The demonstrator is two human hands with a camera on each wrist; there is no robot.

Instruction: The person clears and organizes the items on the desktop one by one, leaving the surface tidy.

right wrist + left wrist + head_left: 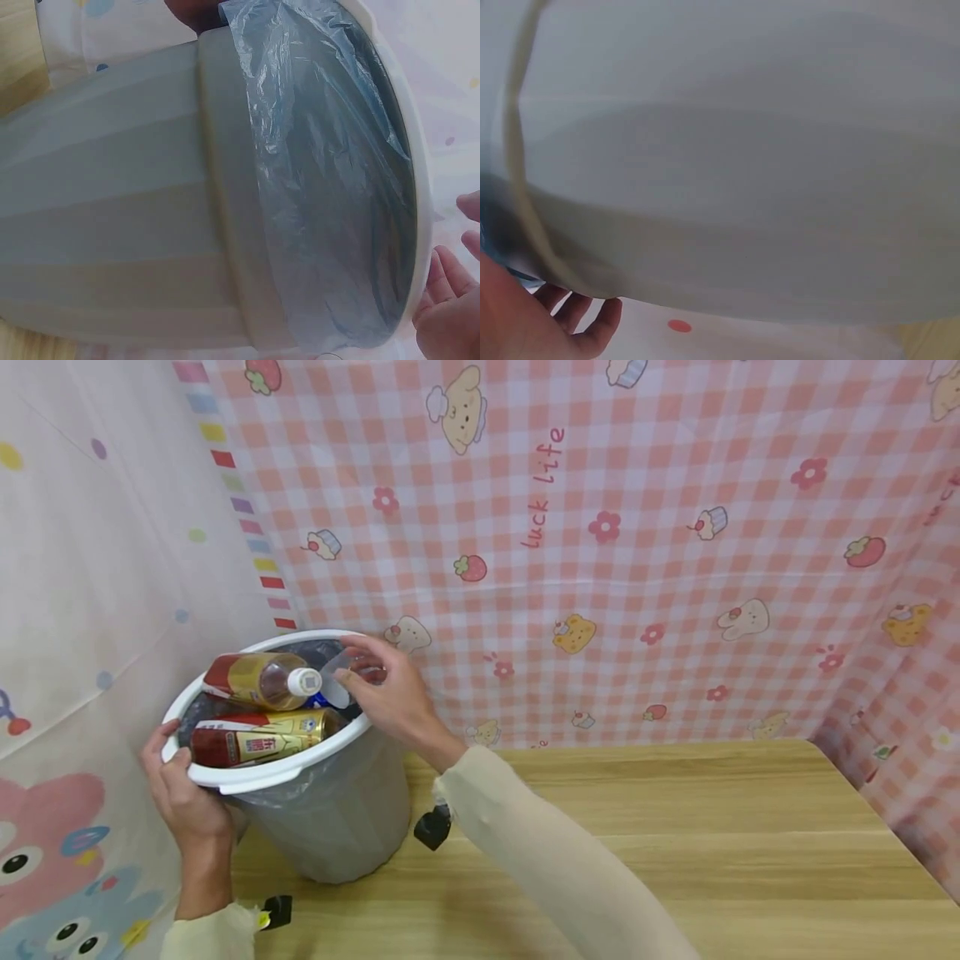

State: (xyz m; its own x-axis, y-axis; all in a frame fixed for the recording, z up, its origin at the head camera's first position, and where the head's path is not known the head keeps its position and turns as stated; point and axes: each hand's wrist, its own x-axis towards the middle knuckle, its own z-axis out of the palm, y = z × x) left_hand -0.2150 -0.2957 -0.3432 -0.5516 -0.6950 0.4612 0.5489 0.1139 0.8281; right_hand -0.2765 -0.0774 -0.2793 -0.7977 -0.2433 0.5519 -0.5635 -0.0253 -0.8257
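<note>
A grey trash bin (341, 822) with a white rim ring (270, 775) and a bag liner (322, 172) stands at the left of the table. My left hand (183, 789) grips the rim's left side, thumb on top; in the left wrist view, its fingers curl at the bin's edge. Over the right part of the opening, my right hand (393, 689) pinches a translucent plastic piece (336, 687), whose kind I cannot tell. Inside lie a drink bottle (255, 681) with a white cap and, in front of it, a red-and-gold drink container (262, 739). Something blue shows beside the cap.
The wooden table (675, 852) extends to the right of the bin. A pink checked cloth (600, 585) hangs close behind, and a white patterned cloth (112, 593) hangs at the left. Small black devices (432, 828) are at both wrists.
</note>
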